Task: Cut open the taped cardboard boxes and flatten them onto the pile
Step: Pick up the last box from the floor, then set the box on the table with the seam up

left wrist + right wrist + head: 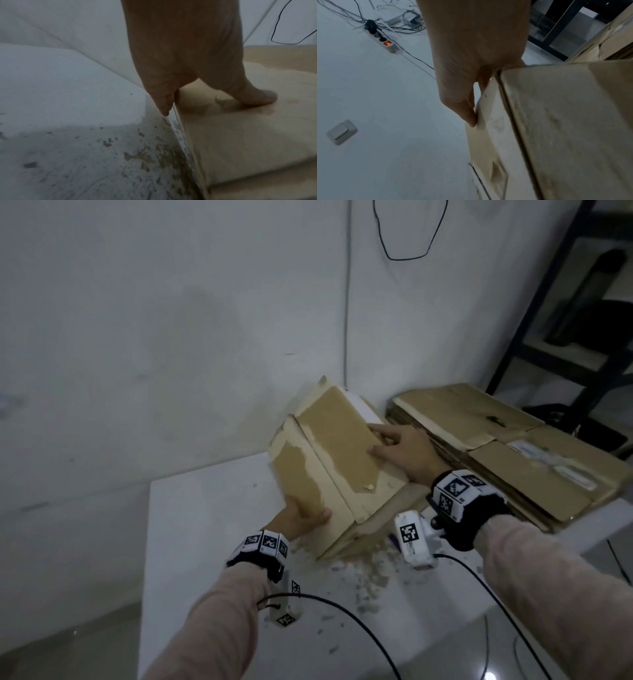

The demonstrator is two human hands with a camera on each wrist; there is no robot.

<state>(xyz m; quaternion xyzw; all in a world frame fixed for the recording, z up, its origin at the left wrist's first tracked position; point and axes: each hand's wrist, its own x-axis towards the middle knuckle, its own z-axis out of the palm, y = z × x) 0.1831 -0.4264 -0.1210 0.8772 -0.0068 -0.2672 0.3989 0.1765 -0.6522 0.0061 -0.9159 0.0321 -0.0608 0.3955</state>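
A brown cardboard box [329,446] with its paper skin torn off in patches stands tilted on the white table [205,525], one low edge resting on the top. My left hand [301,518] grips its near left corner, thumb [257,96] flat on the top face [248,135] and fingers down the side. My right hand [400,450] holds the right edge, thumb and forefinger lying on the top face. In the right wrist view the hand [471,47] wraps that edge of the box [565,121]. The pile of flattened boxes [507,460] lies just to the right.
Cardboard scraps [370,573] litter the table in front of the box. A white wall stands close behind, with a black cable [407,234] hanging on it. A dark metal shelf [565,337] is at the far right. A power strip [385,42] with cables shows in the right wrist view.
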